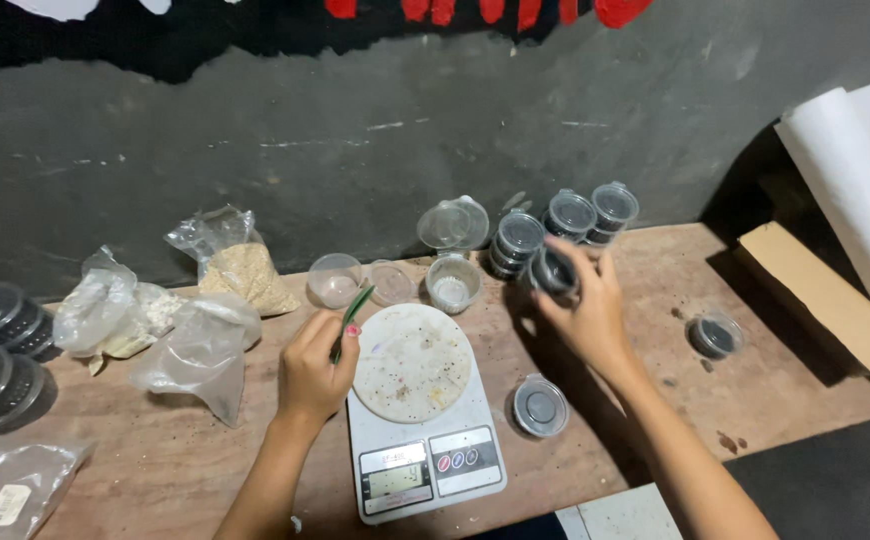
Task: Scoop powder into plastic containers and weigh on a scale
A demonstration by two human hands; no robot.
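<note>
The small lidded cup (555, 270), dark inside, sits pinched in the right hand (585, 310) above the desk (655, 330); likely light, thin, crushable plastic (best gripped round the rim). The left hand (315, 370) clasps green tweezers (352, 318) beside the scale (425, 440).

Left of the white kitchen scale (425, 440): three clear plastic bags (200, 350), one holding pale tan grain (247, 275). Farther left, at the table's front corner, a flat clear bag with a small white label (7, 503). On the scale's front, a small grey-green rectangular screen (395, 480) beside three round coloured buttons (465, 460).
</note>
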